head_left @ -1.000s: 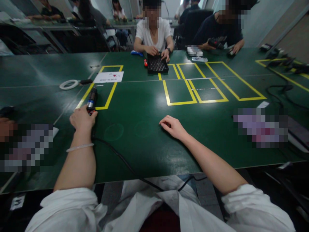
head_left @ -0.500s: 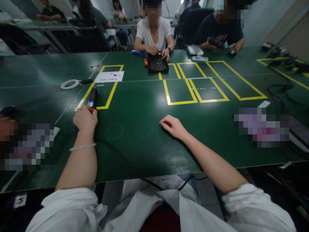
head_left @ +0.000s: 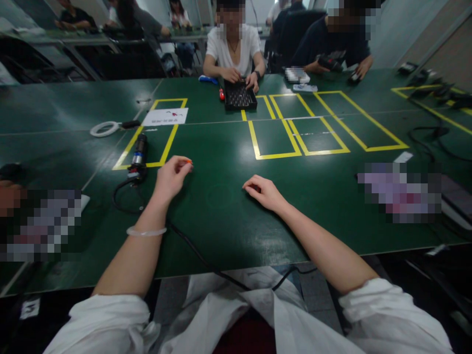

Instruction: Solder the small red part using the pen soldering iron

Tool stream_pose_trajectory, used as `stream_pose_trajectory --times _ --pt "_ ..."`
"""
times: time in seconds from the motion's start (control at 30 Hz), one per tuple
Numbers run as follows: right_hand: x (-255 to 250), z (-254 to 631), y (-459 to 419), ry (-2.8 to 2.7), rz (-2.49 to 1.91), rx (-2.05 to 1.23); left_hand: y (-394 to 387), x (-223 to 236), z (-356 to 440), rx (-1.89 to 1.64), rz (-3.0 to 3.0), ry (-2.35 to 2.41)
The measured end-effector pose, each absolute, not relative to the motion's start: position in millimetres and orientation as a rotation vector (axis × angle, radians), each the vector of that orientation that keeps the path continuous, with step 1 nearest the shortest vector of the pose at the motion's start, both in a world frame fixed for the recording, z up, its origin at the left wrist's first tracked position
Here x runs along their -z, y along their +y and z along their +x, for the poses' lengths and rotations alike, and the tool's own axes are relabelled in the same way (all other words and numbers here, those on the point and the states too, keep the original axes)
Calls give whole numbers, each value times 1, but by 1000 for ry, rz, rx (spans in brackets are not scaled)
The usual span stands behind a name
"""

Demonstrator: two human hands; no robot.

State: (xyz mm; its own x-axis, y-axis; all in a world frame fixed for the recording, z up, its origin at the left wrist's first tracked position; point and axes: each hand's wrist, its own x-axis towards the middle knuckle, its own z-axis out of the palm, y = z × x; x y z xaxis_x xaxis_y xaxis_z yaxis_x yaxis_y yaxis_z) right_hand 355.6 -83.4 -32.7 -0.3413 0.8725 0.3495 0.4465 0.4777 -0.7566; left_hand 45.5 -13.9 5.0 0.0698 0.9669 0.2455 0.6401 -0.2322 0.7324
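- And the left hand (head_left: 172, 177) is lifted clear of the tool! A small orange piece (head_left: 189, 161) is now pinched between thumb and fingers, too small to be identified.
- The right hand (head_left: 263, 191) is kept where it was, rested on the green, smooth tabletop (head_left: 228, 231); its fingers are loosely curled, and whether anything is held inside cannot be told.
- Just beside the left forearm, the black cylindrical tool with silver and blue bands (head_left: 139, 150) is left lying, untouched now, where it was gripped half a second ago. Its near end is laid across the front edge of the left yellow tape rectangle (head_left: 170, 142).
- So the tool appears to be done with for the moment, and the work in hand seems to be shifted to the orange piece.
- From the tool's near end a thin black cable (head_left: 117, 194) is looped on the tabletop.
- Farther out, a white printed paper sheet (head_left: 165, 116) is spread over the rectangle's middle, unmoved.
- Across the table, a black shallow tray (head_left: 239, 96) is handled by a co-worker.
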Motion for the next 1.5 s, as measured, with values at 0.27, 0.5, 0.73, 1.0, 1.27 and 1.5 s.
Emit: stream_pose_trajectory --times 0.27,0.5,0.73,1.0,1.27,1.5 --pt "37 350 -85 -1693 -877 -1303 -70 -10 146 -705 1576 981" --pt "40 347 -86 -1658 -791 -1430 -74 -5 148 -624 1520 933" --pt "36 349 -87 -1730 -891 -1190 -70 3 147 -699 1430 910" --pt "35 349 -87 -1736 -908 -1129 -73 2 147 -651 1528 964" --pt "37 348 -83 -1563 -896 -1342 -75 1 146 -757 1857 997" --pt "39 348 -84 -1684 -940 -1139 -76 4 145 -793 1981 1025"
